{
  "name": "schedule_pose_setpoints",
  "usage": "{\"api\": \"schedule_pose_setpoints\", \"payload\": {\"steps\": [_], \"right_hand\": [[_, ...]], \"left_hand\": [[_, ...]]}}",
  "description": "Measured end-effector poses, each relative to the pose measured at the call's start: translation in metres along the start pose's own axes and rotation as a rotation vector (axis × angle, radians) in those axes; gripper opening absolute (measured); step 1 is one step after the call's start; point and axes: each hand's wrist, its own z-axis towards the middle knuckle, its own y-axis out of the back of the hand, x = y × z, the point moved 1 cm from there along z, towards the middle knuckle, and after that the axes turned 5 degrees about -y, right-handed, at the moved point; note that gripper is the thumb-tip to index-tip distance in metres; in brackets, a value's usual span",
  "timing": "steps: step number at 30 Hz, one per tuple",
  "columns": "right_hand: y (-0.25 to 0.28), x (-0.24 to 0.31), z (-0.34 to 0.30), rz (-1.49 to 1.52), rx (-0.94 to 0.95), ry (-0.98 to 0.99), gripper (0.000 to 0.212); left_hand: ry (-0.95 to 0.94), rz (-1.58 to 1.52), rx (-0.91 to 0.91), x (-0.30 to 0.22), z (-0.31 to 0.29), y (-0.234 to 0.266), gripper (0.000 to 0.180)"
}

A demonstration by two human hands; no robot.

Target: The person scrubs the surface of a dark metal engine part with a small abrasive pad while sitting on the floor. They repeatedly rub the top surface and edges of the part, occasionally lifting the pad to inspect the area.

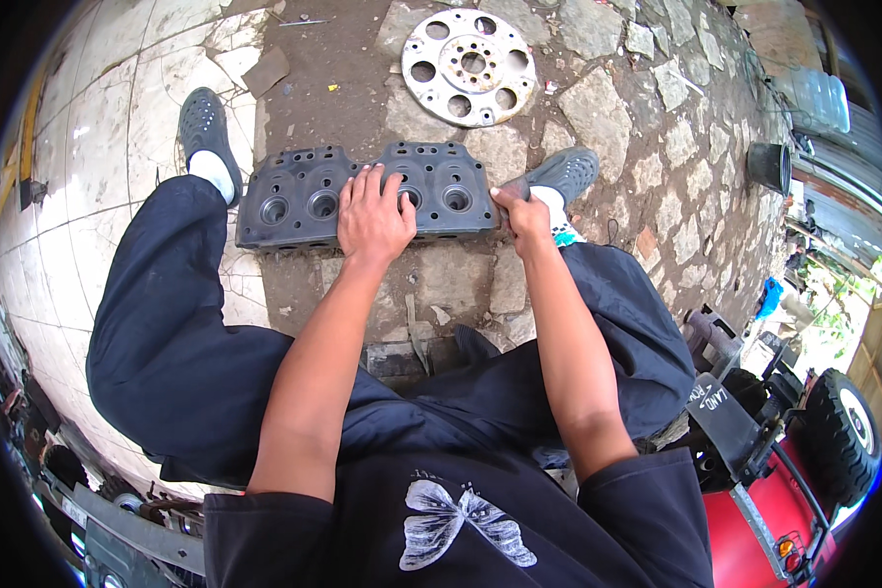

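Note:
A dark grey engine cylinder head (299, 223) lies on the ground between my feet, its face with round valve ports turned up. My left hand (374, 214) rests flat on the middle of that face, fingers spread, and covers part of a port. At the right end of the cylinder head is my right hand (525, 218), its fingers curled closed against the edge. A small brownish piece shows beside these fingers; whether the hand grips it or the head's edge I cannot make out.
Beyond the cylinder head lies a round pale metal plate (431, 51) with several holes. My shoes (206, 132) flank the head. Pale tiles (88, 127) are on the left, stone paving (598, 108) on the right. A black bucket (769, 168) and a red vehicle (755, 529) stand at the right.

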Motion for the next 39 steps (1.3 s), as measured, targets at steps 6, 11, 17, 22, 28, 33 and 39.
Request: {"api": "schedule_pose_setpoints", "payload": {"steps": [6, 11, 17, 22, 28, 33, 39], "right_hand": [[-0.002, -0.003, 0.034, 0.037, 0.015, -0.028, 0.025], [0.000, -0.006, 0.007, 0.025, 0.014, -0.016, 0.025], [-0.004, -0.003, 0.037, -0.009, -0.055, -0.077, 0.029], [0.002, -0.004, 0.008, -0.052, -0.040, -0.026, 0.032], [-0.004, -0.014, 0.047, 0.129, 0.052, -0.126, 0.026], [0.000, -0.005, 0.002, 0.068, 0.001, -0.048, 0.025], [-0.011, -0.003, 0.039, 0.125, 0.023, -0.151, 0.022]], "left_hand": [[-0.021, -0.002, -0.012, -0.002, 0.001, 0.000, 0.042], [-0.008, -0.002, -0.023, 0.001, -0.001, -0.001, 0.042], [-0.034, -0.001, -0.048, -0.001, 0.001, -0.001, 0.042], [-0.024, -0.002, -0.041, 0.004, -0.002, -0.002, 0.042], [-0.028, 0.001, -0.035, -0.001, -0.001, -0.001, 0.041], [-0.011, 0.007, -0.033, 0.002, -0.002, -0.003, 0.041], [-0.022, 0.001, -0.052, -0.003, 0.001, 0.000, 0.039]]}}
